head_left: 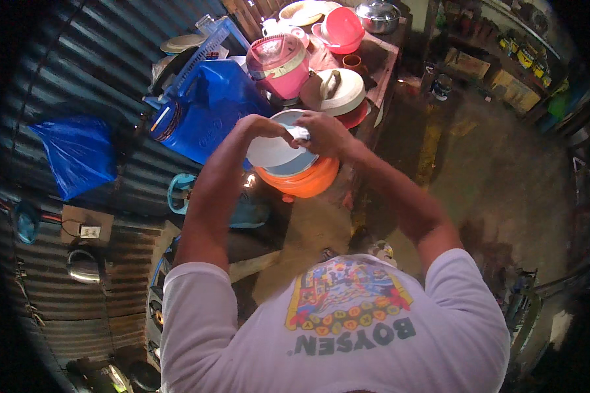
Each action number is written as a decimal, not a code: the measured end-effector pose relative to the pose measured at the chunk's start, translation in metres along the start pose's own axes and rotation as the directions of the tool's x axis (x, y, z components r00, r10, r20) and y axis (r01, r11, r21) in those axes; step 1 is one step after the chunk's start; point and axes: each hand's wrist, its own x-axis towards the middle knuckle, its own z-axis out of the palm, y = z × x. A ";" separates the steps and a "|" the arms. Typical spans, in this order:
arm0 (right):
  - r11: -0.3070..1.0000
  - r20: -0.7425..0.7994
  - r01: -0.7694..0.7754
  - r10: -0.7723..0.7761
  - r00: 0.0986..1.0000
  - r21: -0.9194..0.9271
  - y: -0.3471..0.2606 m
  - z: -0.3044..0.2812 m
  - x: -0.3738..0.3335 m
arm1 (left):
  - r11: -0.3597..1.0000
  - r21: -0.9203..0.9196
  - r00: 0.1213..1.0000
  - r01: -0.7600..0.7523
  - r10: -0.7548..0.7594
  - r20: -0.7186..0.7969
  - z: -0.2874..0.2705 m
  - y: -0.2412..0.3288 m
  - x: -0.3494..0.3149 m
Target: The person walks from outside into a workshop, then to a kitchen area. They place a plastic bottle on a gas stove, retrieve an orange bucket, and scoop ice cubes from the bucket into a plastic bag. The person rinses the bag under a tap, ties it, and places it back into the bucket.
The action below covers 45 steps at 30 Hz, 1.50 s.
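Observation:
Both my arms reach forward over a pale grey-white round vessel [272, 156], which sits on an orange round container [305, 180]. My left hand [263, 126] is bent inward above the vessel's left side, its fingers closed at a small white thing [299, 133]. From the other side my right hand [324, 133] has its fingers curled round the same white thing. Its kind is not clear at this size. Whether it is part of the vessel or separate, I cannot tell.
Left of my hands stands a big blue jug [210, 108]. Beyond are a pink lidded container [280, 65], a white round lid [343, 92], a pink basin [343, 31] and a metal pot [377, 16]. A blue plastic bag [78, 154] hangs on the corrugated wall [105, 78].

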 end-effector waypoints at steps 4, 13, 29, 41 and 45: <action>0.978 -0.212 0.208 -0.202 0.956 0.004 -0.049 0.032 -0.020 | 0.991 -0.128 0.997 0.030 -0.021 0.070 0.003 0.002 0.017; 0.935 -0.214 -0.021 -0.059 0.975 -0.354 -0.051 0.095 -0.013 | 0.934 -0.326 0.968 0.148 -0.069 0.242 0.006 -0.014 0.053; 0.939 -0.188 0.111 -0.180 0.966 -0.327 -0.008 0.101 -0.013 | 0.867 -0.447 0.951 0.218 -0.087 0.296 -0.013 -0.018 0.108; 0.912 -0.159 0.269 -0.329 0.931 -0.309 0.018 0.095 0.007 | 0.833 -0.492 0.952 0.252 -0.123 0.280 -0.022 -0.017 0.139; 0.951 -0.121 0.233 -0.261 0.958 -0.205 0.015 0.089 0.012 | 0.820 -0.513 0.956 0.254 -0.131 0.264 -0.025 -0.021 0.147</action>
